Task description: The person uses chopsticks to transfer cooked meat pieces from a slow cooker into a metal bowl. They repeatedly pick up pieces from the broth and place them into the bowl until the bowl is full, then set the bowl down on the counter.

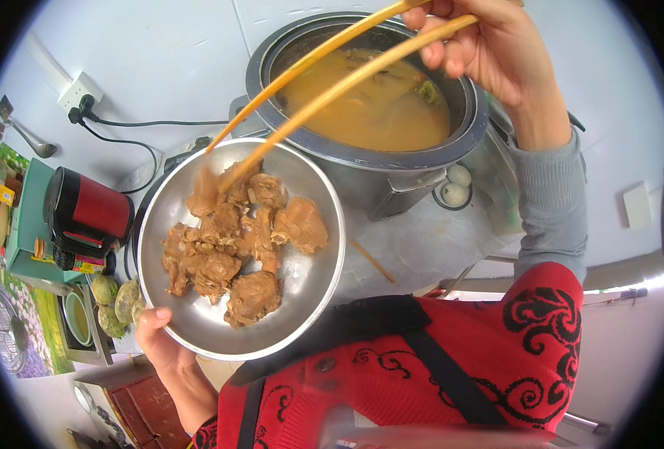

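Observation:
My left hand (166, 342) grips the lower left rim of a round stainless steel bowl (304, 292), thumb over the edge. Several chunks of brown cooked meat (219, 241) lie in it, mostly towards its left and middle. Up at the top right, my right hand (477, 50) holds a pair of long wooden chopsticks (332, 104). Their tips reach into the bowl, at a blurred piece of meat near its upper left side; whether they pinch it I cannot tell. Behind the bowl stands a large dark cooking pot (444, 160), uncovered, with cloudy yellowish broth (360, 118) inside.
Two eggs (456, 185) sit in a small dish right of the pot. A red and black electric kettle (93, 210) and greenish round fruits or vegetables (110, 303) stand at left. Cords run from a wall power strip (80, 92). A thin stick (372, 261) lies on the counter.

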`<state>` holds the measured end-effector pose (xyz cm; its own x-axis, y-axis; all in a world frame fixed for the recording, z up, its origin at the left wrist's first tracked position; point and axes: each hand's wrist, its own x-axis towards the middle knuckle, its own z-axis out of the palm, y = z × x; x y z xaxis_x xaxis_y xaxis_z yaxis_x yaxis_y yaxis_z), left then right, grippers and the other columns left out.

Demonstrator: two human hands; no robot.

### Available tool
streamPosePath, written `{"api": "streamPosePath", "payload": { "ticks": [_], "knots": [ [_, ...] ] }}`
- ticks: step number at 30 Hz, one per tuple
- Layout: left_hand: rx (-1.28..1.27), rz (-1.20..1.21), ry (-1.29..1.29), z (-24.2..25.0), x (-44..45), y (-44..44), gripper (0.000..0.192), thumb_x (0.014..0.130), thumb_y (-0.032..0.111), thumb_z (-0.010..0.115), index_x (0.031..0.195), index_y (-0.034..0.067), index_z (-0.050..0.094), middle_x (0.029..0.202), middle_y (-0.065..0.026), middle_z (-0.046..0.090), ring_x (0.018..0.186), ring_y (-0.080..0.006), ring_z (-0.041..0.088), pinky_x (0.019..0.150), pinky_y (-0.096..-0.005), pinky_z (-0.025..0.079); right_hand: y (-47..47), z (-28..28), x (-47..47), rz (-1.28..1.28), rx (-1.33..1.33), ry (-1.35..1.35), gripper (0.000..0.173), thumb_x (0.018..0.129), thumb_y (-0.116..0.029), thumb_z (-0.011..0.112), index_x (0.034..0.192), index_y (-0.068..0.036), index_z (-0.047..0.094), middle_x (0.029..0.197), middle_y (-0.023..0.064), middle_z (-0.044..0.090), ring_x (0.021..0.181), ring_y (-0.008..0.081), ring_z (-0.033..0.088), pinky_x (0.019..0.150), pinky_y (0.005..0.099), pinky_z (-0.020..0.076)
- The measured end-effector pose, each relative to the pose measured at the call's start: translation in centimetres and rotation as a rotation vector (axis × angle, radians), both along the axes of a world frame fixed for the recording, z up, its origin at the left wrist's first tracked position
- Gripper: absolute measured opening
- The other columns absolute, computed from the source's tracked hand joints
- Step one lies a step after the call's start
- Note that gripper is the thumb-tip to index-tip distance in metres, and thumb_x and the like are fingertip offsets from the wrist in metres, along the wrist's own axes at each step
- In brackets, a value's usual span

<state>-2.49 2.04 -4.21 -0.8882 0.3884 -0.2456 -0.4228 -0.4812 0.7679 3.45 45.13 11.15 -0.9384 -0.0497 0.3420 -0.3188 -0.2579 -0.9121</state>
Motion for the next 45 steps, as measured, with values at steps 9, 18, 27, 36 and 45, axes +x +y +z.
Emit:
{"api": "streamPosePath", "payload": {
  "ticks": [9,18,27,36,45],
  "knots": [
    [-0.017,0.038,0.007,0.1,0.2,0.1,0.053,0.065,0.017,0.058,0.111,-0.008,0.051,0.104,-0.0189,0.059,0.091,-0.0296,0.059,0.083,-0.0370,0.048,2.5,-4.1,-2.6,-0.524,0.824,-0.074,0.029,0.090,-0.027,0.051,0.098,-0.002,0.062,0.080,0.0037,0.057,0.062,0.0083,0.057,0.055,0.0192,0.0509],
    [-0.008,0.045,0.014,0.2,0.2,0.0,0.052,0.065,0.016,0.058,0.111,-0.008,0.051,0.101,-0.0192,0.060,0.087,-0.0293,0.060,0.080,-0.0368,0.050,4.6,-5.9,-3.9,-0.637,0.977,-0.111,0.029,0.088,-0.026,0.055,0.094,0.000,0.063,0.083,0.0056,0.063,0.066,0.0094,0.059,0.062,0.0219,0.0507],
    [-0.023,0.050,0.041,-0.1,0.0,-0.1,0.051,0.065,0.017,0.057,0.110,-0.008,0.052,0.099,-0.0186,0.061,0.084,-0.0289,0.061,0.078,-0.0364,0.051,2.0,1.8,3.7,-0.881,1.077,-0.359,0.026,0.085,-0.025,0.058,0.079,-0.001,0.066,0.062,0.0077,0.062,0.054,0.0132,0.059,0.049,0.0196,0.0482],
    [-0.032,0.095,0.016,0.2,0.1,0.1,0.048,0.064,0.015,0.058,0.106,-0.008,0.053,0.096,-0.0185,0.061,0.082,-0.0293,0.061,0.078,-0.0372,0.051,2.1,1.5,4.0,-0.897,0.923,-0.105,0.027,0.087,-0.025,0.055,0.085,0.001,0.063,0.069,0.0100,0.062,0.054,0.0148,0.060,0.047,0.0230,0.0506],
    [-0.032,0.101,0.017,-0.1,0.0,-0.2,0.047,0.065,0.016,0.057,0.105,-0.008,0.054,0.097,-0.0185,0.061,0.083,-0.0288,0.060,0.077,-0.0360,0.051,3.9,-3.7,0.5,-0.830,0.622,-0.172,0.030,0.090,-0.031,0.050,0.088,-0.002,0.059,0.075,0.0036,0.054,0.059,0.0130,0.061,0.055,0.0208,0.0536]
  ]
}}
